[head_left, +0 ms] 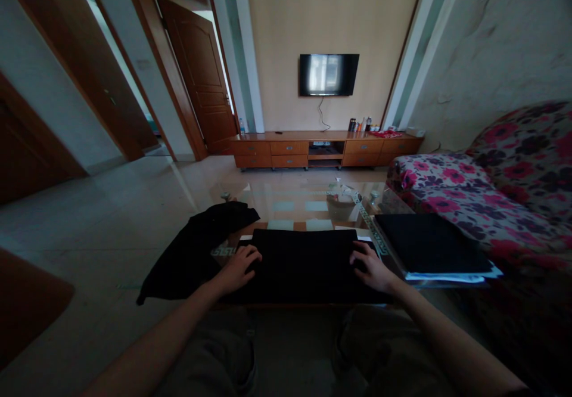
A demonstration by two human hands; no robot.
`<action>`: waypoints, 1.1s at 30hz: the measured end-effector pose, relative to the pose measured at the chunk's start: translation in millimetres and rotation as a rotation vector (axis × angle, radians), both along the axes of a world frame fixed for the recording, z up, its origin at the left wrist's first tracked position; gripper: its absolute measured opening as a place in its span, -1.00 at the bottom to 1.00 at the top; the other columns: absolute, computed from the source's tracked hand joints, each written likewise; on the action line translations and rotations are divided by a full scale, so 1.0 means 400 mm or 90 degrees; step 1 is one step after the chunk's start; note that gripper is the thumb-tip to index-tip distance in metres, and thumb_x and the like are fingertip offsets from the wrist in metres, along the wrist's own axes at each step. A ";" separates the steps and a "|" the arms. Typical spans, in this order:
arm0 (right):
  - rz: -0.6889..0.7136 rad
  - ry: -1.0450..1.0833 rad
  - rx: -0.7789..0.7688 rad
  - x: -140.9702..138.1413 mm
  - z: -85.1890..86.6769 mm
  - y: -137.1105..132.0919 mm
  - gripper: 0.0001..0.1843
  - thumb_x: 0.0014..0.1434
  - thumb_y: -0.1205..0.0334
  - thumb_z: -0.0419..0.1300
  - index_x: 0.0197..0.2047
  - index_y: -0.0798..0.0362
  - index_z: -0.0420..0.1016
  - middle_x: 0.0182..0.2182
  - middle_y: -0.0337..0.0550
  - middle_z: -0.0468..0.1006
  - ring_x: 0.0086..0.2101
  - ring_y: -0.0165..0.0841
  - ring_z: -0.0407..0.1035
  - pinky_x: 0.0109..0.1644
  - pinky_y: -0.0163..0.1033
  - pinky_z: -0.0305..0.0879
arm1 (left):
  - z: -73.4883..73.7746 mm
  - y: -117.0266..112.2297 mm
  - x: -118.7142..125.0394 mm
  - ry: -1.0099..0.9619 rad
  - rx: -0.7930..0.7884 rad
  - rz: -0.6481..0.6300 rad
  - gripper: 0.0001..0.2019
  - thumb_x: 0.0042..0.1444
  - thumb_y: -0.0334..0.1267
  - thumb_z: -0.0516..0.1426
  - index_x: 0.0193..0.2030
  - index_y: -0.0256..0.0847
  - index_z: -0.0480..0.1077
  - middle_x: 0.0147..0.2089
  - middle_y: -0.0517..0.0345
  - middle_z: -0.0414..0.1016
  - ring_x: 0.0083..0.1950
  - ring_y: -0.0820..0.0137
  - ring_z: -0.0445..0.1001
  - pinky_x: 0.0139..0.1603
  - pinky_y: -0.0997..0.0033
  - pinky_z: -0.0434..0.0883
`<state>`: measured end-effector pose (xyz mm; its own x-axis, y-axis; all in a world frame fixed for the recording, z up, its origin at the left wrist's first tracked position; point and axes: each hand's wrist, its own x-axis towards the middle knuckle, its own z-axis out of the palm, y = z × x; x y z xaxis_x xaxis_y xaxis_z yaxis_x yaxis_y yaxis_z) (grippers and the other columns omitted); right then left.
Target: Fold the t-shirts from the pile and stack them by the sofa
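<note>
A black cloth (306, 266), apparently a folded garment, lies flat on the glass coffee table (263, 197) in front of me. My left hand (241, 266) rests on its left side with bent fingers apart. On the opposite side, my right hand (370, 266) touches the cloth, its fingers spread and slightly curled. Folds and layers are hard to make out in the dark fabric. Left of it, a second black cloth (192, 254) lies loosely across the table's edge. To the right sits a stack of folded dark cloth (431, 245) on clear and pale blue sheets or packaging.
A flower-patterned sofa (447, 173) stands on the right. Beneath or beyond the glass is a bin (339, 206). A low wooden cabinet (290, 146) with bottles (367, 124) lines the far wall under a television (329, 75). A wooden door (196, 69) stands ajar.
</note>
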<state>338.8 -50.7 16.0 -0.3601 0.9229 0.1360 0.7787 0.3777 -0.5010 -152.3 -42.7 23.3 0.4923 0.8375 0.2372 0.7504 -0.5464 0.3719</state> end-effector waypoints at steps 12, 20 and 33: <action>0.009 0.166 -0.159 0.036 0.031 0.011 -0.94 -0.09 0.32 0.21 -0.44 0.05 0.44 0.38 -0.04 0.19 0.31 -0.03 0.13 0.31 0.03 0.13 | 0.023 -0.001 -0.027 -0.113 -0.153 -0.039 -0.86 0.01 -0.41 0.08 -0.26 -0.16 0.37 0.01 0.10 0.30 0.08 0.27 0.32 0.24 0.21 0.26; 0.022 0.056 -0.246 0.003 0.049 -0.002 -0.92 -0.16 0.33 0.27 -0.48 0.10 0.50 0.41 0.02 0.15 0.40 0.08 -0.07 0.38 0.15 -0.03 | 0.022 -0.017 -0.010 0.024 -0.145 -0.079 -0.84 -0.16 -0.48 0.11 -0.41 -0.18 0.31 0.01 0.13 0.27 0.07 0.25 0.27 0.17 0.24 0.27; -0.092 -0.097 -0.018 -0.031 -0.009 0.013 -0.50 0.33 -0.19 0.03 -0.13 0.01 0.62 0.25 0.07 0.34 0.28 -0.08 0.19 0.35 0.04 0.12 | 0.017 -0.007 0.022 0.122 -0.022 -0.006 -0.77 0.31 -0.17 0.03 -0.30 -0.11 0.47 -0.07 0.07 0.40 0.01 0.23 0.39 0.13 0.16 0.34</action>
